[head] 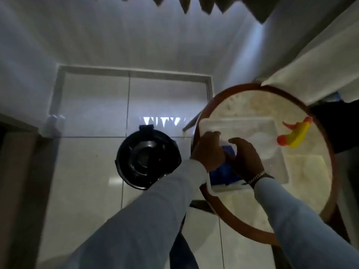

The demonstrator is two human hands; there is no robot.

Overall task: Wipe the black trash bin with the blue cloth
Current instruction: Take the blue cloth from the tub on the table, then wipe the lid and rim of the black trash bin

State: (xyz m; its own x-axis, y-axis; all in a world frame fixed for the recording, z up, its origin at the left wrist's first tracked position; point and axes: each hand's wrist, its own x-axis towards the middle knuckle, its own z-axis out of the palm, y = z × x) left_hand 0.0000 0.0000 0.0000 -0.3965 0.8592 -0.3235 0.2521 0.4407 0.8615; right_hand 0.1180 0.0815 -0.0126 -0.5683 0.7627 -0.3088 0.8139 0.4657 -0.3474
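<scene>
The black trash bin stands on the tiled floor, seen from above, round with a closed lid. To its right, on a round table, the blue cloth lies in a white tray. My left hand and my right hand are side by side over the tray's near left corner, both with fingers curled onto the cloth. My hands and wrists cover much of the cloth. Both arms are in light blue sleeves, and a bracelet is on my right wrist.
A round table with a brown wooden rim and pale marble top holds the tray and a yellow-and-orange spray bottle lying at its right. A white curtain hangs behind the table. Dark wooden furniture borders the floor at left.
</scene>
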